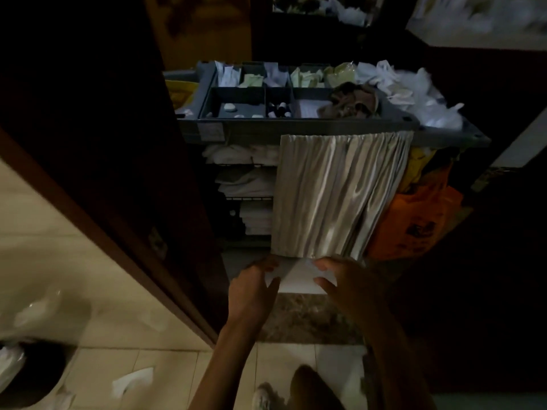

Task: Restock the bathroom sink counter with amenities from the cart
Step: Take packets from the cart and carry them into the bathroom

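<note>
- The left hand (254, 287), lower centre of the frame, has its fingers and thumb curled round the left edge of a flat white folded item (299, 281). Whether it is paper or cloth cannot be told.
- The right hand (347, 279), just right of it, pinches the right edge of the same item between thumb and fingers.
- The item is held between both hands, at the bottom hem of a silver-beige pleated curtain (334, 196).
- The curtain hangs from the front rim of a grey plastic housekeeping cart (296, 125), centre of the frame, and covers the right part of its front.
- Left of the curtain, folded white linens (245, 184) are stacked on the cart's shelves.
- In the top tray, small white round soaps (230, 107) lie in the front left compartment. Small dark bottles (279, 109) lie in the narrow middle one, and pale green sachets (251, 80) fill the back row.
- A brown crumpled cloth (355, 103) lies on the tray's right side, with loose white plastic bags (414, 93) heaped beyond it.
- An orange plastic bag (414, 229) hangs at the cart's right side.
- A dark wooden door (103, 143) fills the left of the frame.
- The beige tiled floor (44, 232) at lower left carries a white paper scrap (133, 380) and a dark round bin (32, 377).
</note>
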A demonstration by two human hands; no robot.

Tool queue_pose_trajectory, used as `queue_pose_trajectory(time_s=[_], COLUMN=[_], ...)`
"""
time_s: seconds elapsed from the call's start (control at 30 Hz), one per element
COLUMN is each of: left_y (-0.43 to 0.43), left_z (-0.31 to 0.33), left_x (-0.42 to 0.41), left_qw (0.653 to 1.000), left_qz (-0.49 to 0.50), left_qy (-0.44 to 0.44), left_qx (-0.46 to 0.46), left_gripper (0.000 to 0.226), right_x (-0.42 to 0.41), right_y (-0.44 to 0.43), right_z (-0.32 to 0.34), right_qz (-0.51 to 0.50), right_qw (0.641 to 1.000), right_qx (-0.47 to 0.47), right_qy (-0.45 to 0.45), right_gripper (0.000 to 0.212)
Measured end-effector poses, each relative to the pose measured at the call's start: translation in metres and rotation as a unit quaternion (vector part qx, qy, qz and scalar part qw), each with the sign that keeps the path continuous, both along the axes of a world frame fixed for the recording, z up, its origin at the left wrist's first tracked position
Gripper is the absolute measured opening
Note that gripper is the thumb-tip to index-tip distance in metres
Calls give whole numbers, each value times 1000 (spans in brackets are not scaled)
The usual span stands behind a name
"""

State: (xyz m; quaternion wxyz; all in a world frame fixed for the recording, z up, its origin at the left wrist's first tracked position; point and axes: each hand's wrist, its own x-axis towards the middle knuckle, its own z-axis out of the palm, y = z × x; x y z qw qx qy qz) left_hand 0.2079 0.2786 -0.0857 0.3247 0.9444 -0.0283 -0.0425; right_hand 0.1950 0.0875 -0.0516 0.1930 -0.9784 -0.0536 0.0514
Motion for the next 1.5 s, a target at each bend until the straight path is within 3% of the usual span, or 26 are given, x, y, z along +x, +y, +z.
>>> queue_pose_trajectory(time_s=[0.23, 0.33, 0.5, 0.73, 1.0, 1.5], left_y=[-9, -19, -58, -94, -56, 39], left_z=[-11, -10, 23, 54, 57, 35], left_x=[106, 170, 285, 395, 460, 654], left_qw=[1000, 1000, 998, 990, 976, 965], left_qz=[1, 25, 42, 72, 146, 194], left_qy=[14, -12, -56, -111, -138, -149], left_qx=[2, -10, 1, -45, -77, -97], left_gripper=[30, 21, 29, 25, 26, 24], right_x=[118, 189, 304, 419, 501, 683], right_y=[-11, -14, -43, -83, -57, 45], right_z=[-5, -3, 22, 47, 20, 38], right_qz=[-19, 12, 60, 18, 54, 28], right_qw=[1000, 999, 996, 990, 991, 990], right_qx=[0, 30, 59, 125, 120, 91], right_qy=[-2, -14, -42, -69, -28, -104], right_gripper=[33, 33, 31, 27, 24, 23])
